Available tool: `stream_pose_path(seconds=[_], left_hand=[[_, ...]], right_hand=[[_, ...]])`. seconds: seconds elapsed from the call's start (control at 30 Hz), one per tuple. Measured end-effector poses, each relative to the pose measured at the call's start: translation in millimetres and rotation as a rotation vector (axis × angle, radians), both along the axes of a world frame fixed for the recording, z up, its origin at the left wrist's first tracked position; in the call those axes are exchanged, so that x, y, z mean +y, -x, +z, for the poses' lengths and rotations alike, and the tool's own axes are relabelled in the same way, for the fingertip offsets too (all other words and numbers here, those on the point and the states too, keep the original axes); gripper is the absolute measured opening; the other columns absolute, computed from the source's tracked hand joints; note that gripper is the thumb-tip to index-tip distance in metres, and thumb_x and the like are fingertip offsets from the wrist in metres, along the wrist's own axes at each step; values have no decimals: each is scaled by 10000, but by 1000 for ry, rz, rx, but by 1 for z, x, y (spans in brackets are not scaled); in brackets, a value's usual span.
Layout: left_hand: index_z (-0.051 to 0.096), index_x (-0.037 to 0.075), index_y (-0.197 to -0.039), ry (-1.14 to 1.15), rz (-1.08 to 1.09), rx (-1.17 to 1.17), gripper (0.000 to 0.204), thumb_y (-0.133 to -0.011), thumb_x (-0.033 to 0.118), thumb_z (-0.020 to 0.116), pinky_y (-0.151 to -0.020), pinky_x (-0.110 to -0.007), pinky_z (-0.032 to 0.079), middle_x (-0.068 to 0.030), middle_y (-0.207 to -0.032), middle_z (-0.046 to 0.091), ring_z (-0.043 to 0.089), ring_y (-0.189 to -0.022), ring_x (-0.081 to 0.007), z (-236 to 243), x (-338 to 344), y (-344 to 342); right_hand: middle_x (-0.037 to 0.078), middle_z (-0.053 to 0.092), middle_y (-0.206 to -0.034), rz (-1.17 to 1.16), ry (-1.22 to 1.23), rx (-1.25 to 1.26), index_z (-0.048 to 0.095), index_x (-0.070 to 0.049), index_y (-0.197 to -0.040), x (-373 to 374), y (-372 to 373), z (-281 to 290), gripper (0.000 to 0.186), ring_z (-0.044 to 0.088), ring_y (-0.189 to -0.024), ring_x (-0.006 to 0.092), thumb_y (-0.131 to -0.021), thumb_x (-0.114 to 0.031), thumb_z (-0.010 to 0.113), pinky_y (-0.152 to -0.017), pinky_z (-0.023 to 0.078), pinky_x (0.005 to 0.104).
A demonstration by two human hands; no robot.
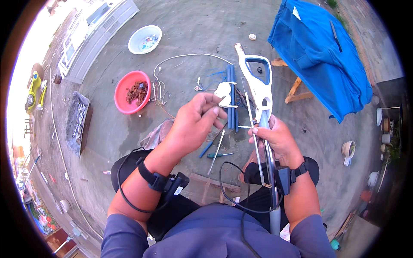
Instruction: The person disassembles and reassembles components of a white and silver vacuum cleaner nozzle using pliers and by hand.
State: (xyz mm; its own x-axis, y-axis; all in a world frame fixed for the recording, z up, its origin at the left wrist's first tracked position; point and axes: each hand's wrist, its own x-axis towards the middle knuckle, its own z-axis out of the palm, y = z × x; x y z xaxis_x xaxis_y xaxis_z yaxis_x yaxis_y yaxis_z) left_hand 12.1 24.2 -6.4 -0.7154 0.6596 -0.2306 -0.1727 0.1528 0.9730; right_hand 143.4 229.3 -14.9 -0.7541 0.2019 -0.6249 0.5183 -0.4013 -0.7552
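Observation:
My right hand (278, 138) is closed around the metal tube (269, 159) of a long-handled appliance, along with a thin metal strip (260, 165) beside it. At the tube's upper end is a white loop handle (259, 86) with a blue inner rim, tilted away from me. My left hand (195, 122) hovers left of it, fingers curled and thumb pressed in; anything pinched there is too small to make out. Just beyond those fingers, blue tubes (229, 116) lie on the ground with a white plastic piece (223, 93) against them.
A green-handled screwdriver (220, 155), a blue-handled tool (206, 149) and a thin rod (216, 152) lie before a low wooden stool (215, 182). Farther off are a pink basin (119, 95), a white basin (133, 44), a metal tool box (81, 133) and blue cloth (320, 56) over a wooden frame.

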Motion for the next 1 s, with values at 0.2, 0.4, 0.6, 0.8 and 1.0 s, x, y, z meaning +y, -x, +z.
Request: stream_pose_path(seconds=[0.2,0.4,0.6,0.8,1.0], left_hand=[[518,-28,-1174,35,66,-128,250,-1007,156,494,-615,-230,492,-123,-977,690,676,-776,-141,-12,13,18],[528,-21,-1154,-7,99,-75,229,-1006,151,500,-602,-227,498,-114,-960,696,678,-750,-134,-19,19,14],[532,-25,-1113,12,77,-15,196,-998,132,507,-620,-242,503,-108,-934,699,677,-729,-137,-21,19,13],[539,-39,-1065,100,83,84,158,-983,95,523,-638,-267,512,-110,-889,699,672,-716,-141,-32,19,13],[552,-37,-1048,117,96,104,147,-982,93,530,-635,-267,514,-109,-874,699,668,-709,-141,-28,18,14]], right_hand=[[126,661,-891,93,-4,-9,481,1,-1146,-16,1,0,405,681,-723,164,-822,-74,711,-492,502,222],[134,661,-878,89,-25,31,461,13,-1187,-20,-2,-7,460,672,-684,157,-813,-75,714,-441,494,247],[83,645,-865,132,-76,-14,504,3,-1127,-25,0,-1,372,672,-728,167,-810,-76,682,-562,498,256],[93,641,-896,128,-97,-20,494,15,-1132,-28,1,0,360,676,-753,173,-818,-38,662,-645,552,287],[99,639,-857,113,-146,-4,480,25,-1165,-33,2,-2,439,670,-701,153,-796,-44,708,-475,507,256]])
